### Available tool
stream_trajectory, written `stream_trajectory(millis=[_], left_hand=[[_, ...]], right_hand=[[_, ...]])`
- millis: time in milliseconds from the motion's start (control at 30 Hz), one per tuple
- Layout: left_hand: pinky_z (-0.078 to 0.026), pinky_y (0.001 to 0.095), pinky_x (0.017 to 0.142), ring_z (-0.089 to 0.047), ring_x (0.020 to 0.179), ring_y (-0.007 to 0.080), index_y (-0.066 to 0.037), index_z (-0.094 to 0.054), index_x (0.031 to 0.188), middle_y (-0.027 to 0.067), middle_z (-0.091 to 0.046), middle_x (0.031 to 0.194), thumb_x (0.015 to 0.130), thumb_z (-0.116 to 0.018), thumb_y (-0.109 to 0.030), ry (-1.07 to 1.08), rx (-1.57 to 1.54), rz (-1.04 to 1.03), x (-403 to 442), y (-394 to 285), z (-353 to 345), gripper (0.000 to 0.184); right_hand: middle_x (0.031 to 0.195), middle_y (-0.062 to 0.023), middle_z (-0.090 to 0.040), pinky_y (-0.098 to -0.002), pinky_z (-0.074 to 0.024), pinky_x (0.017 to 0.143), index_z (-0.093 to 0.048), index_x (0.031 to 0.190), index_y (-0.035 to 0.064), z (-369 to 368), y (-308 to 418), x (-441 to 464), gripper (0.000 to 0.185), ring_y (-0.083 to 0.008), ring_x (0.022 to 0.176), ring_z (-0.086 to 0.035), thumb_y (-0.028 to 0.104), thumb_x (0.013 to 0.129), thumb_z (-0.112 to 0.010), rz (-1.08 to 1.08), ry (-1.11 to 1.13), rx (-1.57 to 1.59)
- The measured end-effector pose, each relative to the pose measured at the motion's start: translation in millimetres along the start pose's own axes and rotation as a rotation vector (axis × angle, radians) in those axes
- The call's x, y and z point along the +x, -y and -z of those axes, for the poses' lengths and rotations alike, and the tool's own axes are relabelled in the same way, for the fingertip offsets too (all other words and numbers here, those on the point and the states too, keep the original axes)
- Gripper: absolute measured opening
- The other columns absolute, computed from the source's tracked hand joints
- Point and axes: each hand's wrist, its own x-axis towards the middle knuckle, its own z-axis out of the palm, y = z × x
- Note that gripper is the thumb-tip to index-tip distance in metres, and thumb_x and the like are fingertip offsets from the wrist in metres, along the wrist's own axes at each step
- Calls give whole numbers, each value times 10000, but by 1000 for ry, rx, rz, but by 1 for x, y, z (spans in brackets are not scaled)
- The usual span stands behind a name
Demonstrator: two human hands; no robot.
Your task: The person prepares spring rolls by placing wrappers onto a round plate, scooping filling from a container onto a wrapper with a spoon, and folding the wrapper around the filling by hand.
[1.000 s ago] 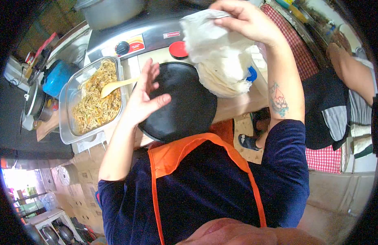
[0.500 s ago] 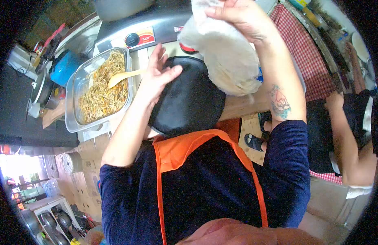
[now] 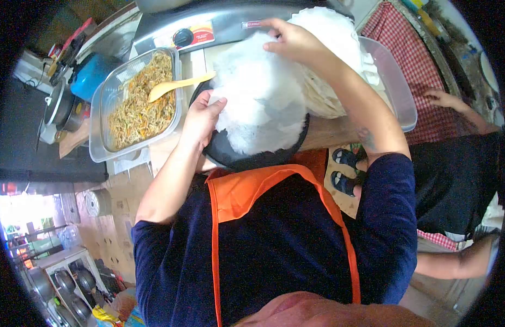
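Head view: over a black plate (image 3: 239,158), the left hand (image 3: 202,117) is pinching a seemingly light, tearable sheet (image 3: 260,103), best held by its edges, the right hand (image 3: 297,42) showing unclear grip.

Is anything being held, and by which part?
A thin white wrapper sheet, by its left edge, in the left hand; right hand at its upper edge, grip unclear.

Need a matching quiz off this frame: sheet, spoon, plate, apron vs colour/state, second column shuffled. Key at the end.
Things:
1. Sheet
2. Spoon
3. Plate
4. Apron

Colour/state:
A. Orange, worn
B. Yellow, lying on the noodles
C. Black, partly covered
D. White, at the left hand

Pairs: 1-D, 2-B, 3-C, 4-A
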Motion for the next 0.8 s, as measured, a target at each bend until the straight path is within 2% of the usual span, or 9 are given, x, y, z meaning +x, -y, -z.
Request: stream_trajectory(millis=[67, 100, 133, 267, 367, 533, 700, 767, 800], left_hand=[[-545, 262, 644, -610, 855, 157, -13, -394, 1304, 89, -609, 1000, 870, -573, -36, -251, 248, 189, -2, 2, 4, 470], [-541, 247, 530, -605, 763, 155, -26, -290, 1362, 93, -584, 946, 853, -528, 12, -228, 293, 191, 0, 6, 12, 564], [-541, 247, 530, -605, 763, 155, -26, -290, 1362, 93, -584, 946, 853, -528, 12, -238, 292, 197, 1, 7, 20, 564], [-518, 256, 537, -583, 647, 134, -23, -407, 1298, 80, -577, 839, 801, -518, 59, -162, 678, 77, -2, 6, 31, 516], [-527, 323, 590, -630, 668, 196, -50, -543, 1172, 107, -612, 777, 787, -519, 39, -100, 939, 86, -9, 10, 38, 397], [-515, 426, 708, -645, 801, 332, -93, -636, 1044, 189, -647, 880, 779, -563, -120, -16, 1691, -232, -25, 5, 20, 277], [-507, 425, 774, -605, 991, 310, -127, -623, 1114, 155, -612, 1089, 793, -589, -188, 45, 1958, 13, -27, -11, 4, 328], [-432, 451, 938, -495, 1188, 305, -141, -577, 1210, 133, -524, 1277, 816, -605, -262, 115, 1764, -481, -24, 0, 20, 414], [-432, 451, 938, -495, 1188, 305, -141, -577, 1210, 133, -524, 1277, 816, -605, -262, 112, 1765, -477, -22, 5, 26, 414]], right_hand=[[1095, -113, -615, -384, -461, 880, -516, 1219, 39, -18, 5, -12, 443, -268, 1044, -582, 191, 820, -633, 262, -243, -880], [1115, -118, -586, -419, -442, 893, -521, 1218, 50, -19, 19, -17, 466, -312, 1049, -557, 229, 799, -619, 266, -187, -923], [1115, -118, -586, -419, -442, 893, -521, 1218, 50, -21, 30, -23, 466, -312, 1049, -557, 229, 799, -619, 267, -179, -914], [1205, -170, -540, -460, -409, 950, -508, 1242, 56, -51, 57, -58, 505, -333, 1084, -542, 297, 810, -614, -216, 622, -766], [1336, -224, -442, -473, -347, 1025, -482, 1284, 54, -99, 13, -108, 590, -403, 1218, -437, 370, 806, -622, 68, 291, -777], [1454, -214, -296, -501, -266, 1074, -454, 1335, 110, -107, -27, -117, 658, -439, 1328, -281, 415, 785, -646, 144, 265, -645], [1458, -174, -315, -498, -268, 1074, -443, 1345, 164, -95, -35, -109, 651, -405, 1331, -300, 399, 777, -658, 301, 379, -609], [1449, -158, -340, -483, -280, 1072, -443, 1336, 120, -97, -38, -102, 641, -379, 1323, -329, 385, 790, -648, 213, 338, -482], [1449, -158, -340, -483, -280, 1072, -443, 1336, 120, -101, -39, -100, 641, -379, 1323, -329, 385, 790, -648, 215, 341, -479]])
